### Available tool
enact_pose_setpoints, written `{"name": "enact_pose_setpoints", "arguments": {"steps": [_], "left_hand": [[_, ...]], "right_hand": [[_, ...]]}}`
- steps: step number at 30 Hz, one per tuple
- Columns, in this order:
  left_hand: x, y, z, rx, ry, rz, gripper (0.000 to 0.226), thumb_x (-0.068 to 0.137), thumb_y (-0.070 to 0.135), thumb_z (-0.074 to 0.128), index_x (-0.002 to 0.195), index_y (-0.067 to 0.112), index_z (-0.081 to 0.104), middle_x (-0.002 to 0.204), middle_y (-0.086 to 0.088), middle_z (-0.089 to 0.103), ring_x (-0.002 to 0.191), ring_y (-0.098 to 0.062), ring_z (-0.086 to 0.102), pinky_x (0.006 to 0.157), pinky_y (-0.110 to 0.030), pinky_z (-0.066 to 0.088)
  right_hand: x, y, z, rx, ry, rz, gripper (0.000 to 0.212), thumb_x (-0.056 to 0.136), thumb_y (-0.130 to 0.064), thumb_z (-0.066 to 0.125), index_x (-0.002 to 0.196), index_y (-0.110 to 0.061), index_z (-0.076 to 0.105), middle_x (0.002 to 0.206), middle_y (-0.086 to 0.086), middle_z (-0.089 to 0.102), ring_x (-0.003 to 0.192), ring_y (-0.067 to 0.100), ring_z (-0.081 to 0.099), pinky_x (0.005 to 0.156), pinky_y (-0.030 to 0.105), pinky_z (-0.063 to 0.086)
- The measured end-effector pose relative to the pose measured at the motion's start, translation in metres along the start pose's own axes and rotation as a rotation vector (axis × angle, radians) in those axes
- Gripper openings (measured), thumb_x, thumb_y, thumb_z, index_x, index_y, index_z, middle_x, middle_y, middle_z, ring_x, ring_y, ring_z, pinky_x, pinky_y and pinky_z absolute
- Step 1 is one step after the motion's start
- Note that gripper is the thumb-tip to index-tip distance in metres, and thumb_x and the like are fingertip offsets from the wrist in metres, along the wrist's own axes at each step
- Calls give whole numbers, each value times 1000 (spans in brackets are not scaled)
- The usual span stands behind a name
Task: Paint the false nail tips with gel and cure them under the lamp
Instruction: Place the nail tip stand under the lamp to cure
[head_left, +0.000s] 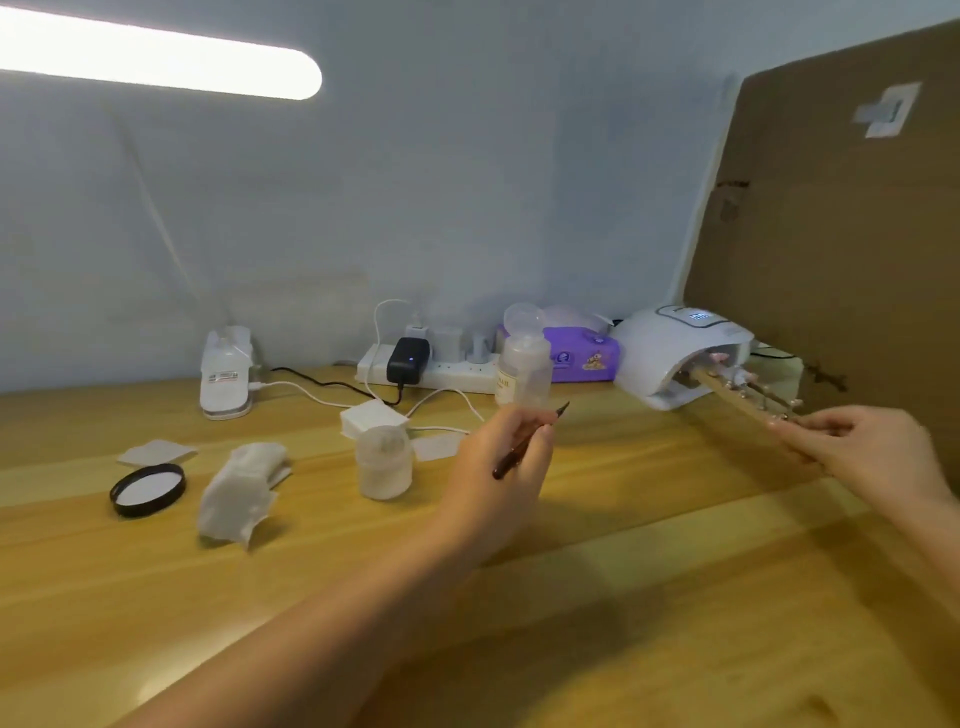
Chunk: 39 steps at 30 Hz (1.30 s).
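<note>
My right hand (872, 449) grips the near end of a wooden holder bar (737, 397) that carries false nail tips (719, 357) on small stands. The bar's far end reaches into the mouth of the white curing lamp (675, 353), whose display is lit. My left hand (498, 473) hovers over the table's middle and holds a thin dark-handled gel brush (524, 441), bristles pointing up and right. A frosted gel jar (384, 462) stands open just left of that hand, and its black lid (148, 489) lies far left.
A clear pump bottle (522, 371), purple tissue pack (584, 353) and power strip with chargers (426, 364) line the back. White wipes (241, 493) and pads (371, 418) lie on the wooden table (623, 597). A cardboard panel (841, 218) stands at right.
</note>
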<state>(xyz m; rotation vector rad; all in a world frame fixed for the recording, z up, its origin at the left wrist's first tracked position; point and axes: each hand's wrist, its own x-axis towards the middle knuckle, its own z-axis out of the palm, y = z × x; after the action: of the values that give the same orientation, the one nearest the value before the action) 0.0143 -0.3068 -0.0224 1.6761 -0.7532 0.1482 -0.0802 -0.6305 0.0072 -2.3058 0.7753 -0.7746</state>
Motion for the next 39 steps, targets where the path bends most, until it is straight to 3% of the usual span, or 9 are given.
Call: {"name": "enact_pose_setpoints", "arguments": {"steps": [3,6,10,14,21,29,33,35,39], "left_hand": [[11,-14,19,61,-18,-17,13,97,17,57,106,18,67,86,13,64,78,4,57,67,-11,42],[11,-25,28,117,-31,14,11,96,15,59,102,21,66,89,12,66,84,0,59,74,-21,48],[9,-31,28,126,-15,95,10,94,20,58,94,30,62,81,11,65,77,-7,60,69,-27,48],[8,-33,28,90,-35,100,13,90,30,54,98,25,63,86,10,65,85,-13,62,73,-35,51],[9,-35,26,-72,-43,26,14,90,30,55,100,28,65,90,12,67,89,-10,64,77,-26,49],[11,-39,23,-71,-80,-19,16,89,32,54,101,38,63,95,10,68,95,-14,64,81,-28,50],[12,-38,22,-73,-72,-32,16,88,32,54,100,39,63,94,11,67,92,-11,63,79,-25,49],[11,-37,22,-83,-67,-39,16,88,31,54,99,36,65,94,10,68,94,-13,64,80,-26,50],[10,-35,22,-89,-66,-44,17,88,30,54,101,28,66,96,6,69,96,-17,65,85,-37,52]], "right_hand": [[22,22,4,-95,49,48,30,74,-52,72,76,-23,71,64,-6,68,69,8,61,60,29,46],[44,32,11,-138,68,88,31,78,-51,70,74,-20,71,63,-4,67,67,11,61,58,26,42],[70,36,27,-166,69,132,37,80,-49,70,62,-16,69,64,5,69,73,21,64,76,38,51],[90,34,45,-132,64,165,40,80,-45,71,59,-11,68,62,9,68,67,25,65,69,36,53],[124,37,71,-173,3,153,40,83,-48,68,76,-8,72,67,11,68,69,27,64,63,36,53],[163,36,95,-181,-170,97,50,87,-54,57,74,-7,64,67,12,63,63,26,58,54,31,39],[164,38,92,-185,-267,22,38,92,-51,50,85,-17,66,81,10,66,75,25,60,66,38,49],[156,35,82,-230,-216,0,31,90,-50,55,79,-22,63,78,6,65,76,24,59,66,36,49],[145,13,58,-176,164,-213,25,79,-35,56,60,-19,57,61,0,60,59,23,55,52,29,43]]}}
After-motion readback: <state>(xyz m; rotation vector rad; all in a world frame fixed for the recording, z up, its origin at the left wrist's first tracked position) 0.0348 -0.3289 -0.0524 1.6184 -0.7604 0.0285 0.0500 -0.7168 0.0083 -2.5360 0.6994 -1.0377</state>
